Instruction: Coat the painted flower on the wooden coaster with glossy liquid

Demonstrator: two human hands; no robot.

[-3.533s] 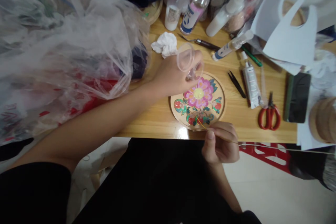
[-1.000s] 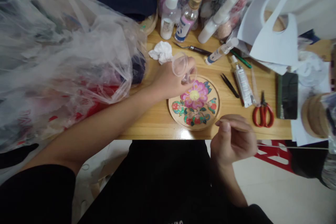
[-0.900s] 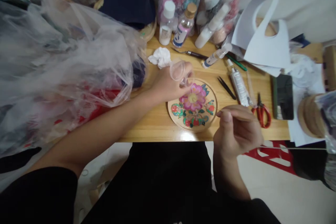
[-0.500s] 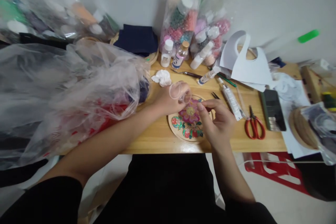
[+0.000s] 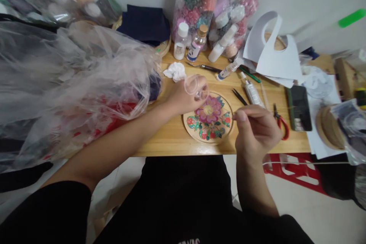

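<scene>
A round wooden disc [image 5: 208, 120] painted with a pink flower, green leaves and red buds lies near the front edge of the wooden table [image 5: 171, 133]. My left hand [image 5: 183, 95] rests at the disc's upper left and is closed on a small clear plastic cup [image 5: 193, 84], tipped on its side. My right hand [image 5: 257, 129] hovers just right of the disc. Its thumb and fingers are pinched together on something too thin to make out.
A big clear plastic bag [image 5: 71, 84] fills the left. Bottles [image 5: 181, 40] and bead bags stand at the back. Black tweezers [image 5: 239, 97], a glue tube [image 5: 251, 90], red scissors [image 5: 281, 124], a dark phone [image 5: 299, 107], white cut foam [image 5: 271, 57] and a crumpled tissue [image 5: 175, 71] lie around.
My right hand, which was over the disc's centre half a second ago, has pulled back to its right edge. The left hand stays on the cup. The camera tilted down slightly.
</scene>
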